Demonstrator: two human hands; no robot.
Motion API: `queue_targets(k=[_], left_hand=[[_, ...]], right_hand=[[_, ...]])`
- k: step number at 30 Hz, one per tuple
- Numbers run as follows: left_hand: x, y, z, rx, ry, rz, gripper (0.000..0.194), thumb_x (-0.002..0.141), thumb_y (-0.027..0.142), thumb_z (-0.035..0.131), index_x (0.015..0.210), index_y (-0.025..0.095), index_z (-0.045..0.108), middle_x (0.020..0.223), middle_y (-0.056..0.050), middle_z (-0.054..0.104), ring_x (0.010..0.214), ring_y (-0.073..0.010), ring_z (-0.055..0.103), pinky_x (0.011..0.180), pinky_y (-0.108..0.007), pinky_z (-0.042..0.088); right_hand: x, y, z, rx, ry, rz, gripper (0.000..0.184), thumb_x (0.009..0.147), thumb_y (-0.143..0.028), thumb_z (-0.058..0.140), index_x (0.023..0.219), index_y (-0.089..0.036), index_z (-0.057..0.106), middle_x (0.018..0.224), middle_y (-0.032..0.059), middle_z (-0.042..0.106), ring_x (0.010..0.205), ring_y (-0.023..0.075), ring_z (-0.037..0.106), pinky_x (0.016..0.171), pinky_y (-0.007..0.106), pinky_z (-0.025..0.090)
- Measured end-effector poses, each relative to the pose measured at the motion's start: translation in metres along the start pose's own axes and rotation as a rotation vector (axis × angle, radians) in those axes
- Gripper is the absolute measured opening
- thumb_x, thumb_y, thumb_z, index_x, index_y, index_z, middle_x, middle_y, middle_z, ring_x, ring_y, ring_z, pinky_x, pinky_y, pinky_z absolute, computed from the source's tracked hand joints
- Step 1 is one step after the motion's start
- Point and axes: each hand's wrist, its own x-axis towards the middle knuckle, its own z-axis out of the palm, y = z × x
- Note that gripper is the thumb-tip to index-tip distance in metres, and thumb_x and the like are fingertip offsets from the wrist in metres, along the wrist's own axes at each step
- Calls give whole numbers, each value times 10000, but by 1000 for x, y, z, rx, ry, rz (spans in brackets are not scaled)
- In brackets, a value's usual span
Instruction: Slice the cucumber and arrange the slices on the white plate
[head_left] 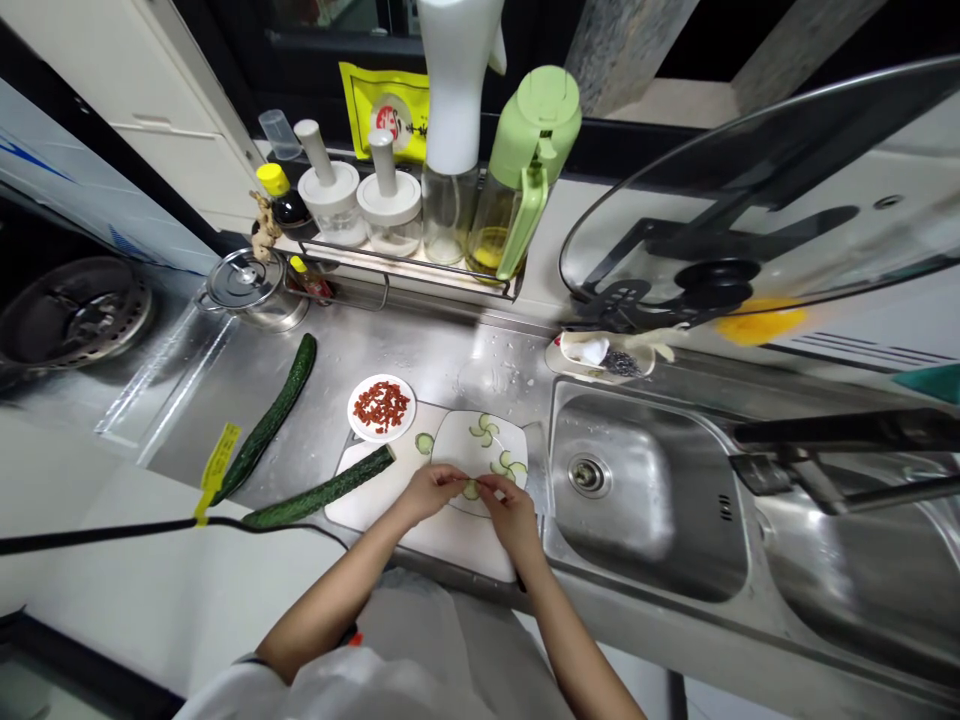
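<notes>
My left hand and my right hand meet over the near edge of a white plate. Between their pinched fingertips is a thin green cucumber slice. Curved cucumber slices lie on the plate in a pinwheel, with a second pinwheel at its right. The plate rests on a white cutting board. Left of it on the board are a small cucumber piece and a cut cucumber. A small dish of red dried berries overlaps the board's far edge.
A whole cucumber lies to the left, near a lidded steel pot. Seasoning jars and a green oil bottle stand on a rack behind. At the right are the sink, its faucet and a large glass lid.
</notes>
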Motion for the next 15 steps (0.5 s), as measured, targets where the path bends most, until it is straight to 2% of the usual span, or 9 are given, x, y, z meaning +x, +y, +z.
queue_targets(k=[3, 6, 10, 13, 15], left_hand=[[3, -1, 0, -109, -59, -125, 435, 689, 539, 620, 822, 129, 684, 697, -33, 654, 540, -87, 509, 514, -216, 297], [6, -2, 2, -181, -30, -198, 471, 668, 565, 632, 819, 122, 674, 731, -47, 664, 571, -90, 551, 519, -206, 286], [13, -4, 4, -219, 14, -200, 400, 577, 451, 746, 787, 122, 660, 656, -9, 626, 576, -89, 554, 526, -202, 288], [17, -7, 6, -244, 42, -183, 415, 536, 343, 782, 874, 134, 661, 601, 22, 594, 569, -95, 548, 515, -202, 278], [20, -9, 7, -216, 53, -164, 427, 565, 303, 765, 946, 139, 662, 587, 29, 590, 563, -97, 541, 520, -206, 294]], right_hand=[[-4, 1, -1, 0, 4, 5, 289, 767, -439, 557, 794, -188, 697, 765, 57, 692, 712, 187, 589, 563, 264, 405], [-7, 1, -1, 1, -1, 7, 279, 761, -434, 564, 791, -193, 701, 760, 53, 694, 696, 181, 581, 571, 265, 405], [-9, 2, 1, 13, -3, 26, 267, 745, -434, 578, 779, -198, 700, 731, 41, 692, 672, 173, 574, 594, 268, 416], [-10, 6, 3, 58, 10, 61, 263, 723, -432, 594, 757, -193, 697, 700, 37, 684, 654, 169, 567, 624, 276, 430], [-10, 11, 5, 114, 16, 98, 264, 703, -434, 609, 747, -188, 696, 693, 36, 683, 645, 167, 565, 637, 281, 436]])
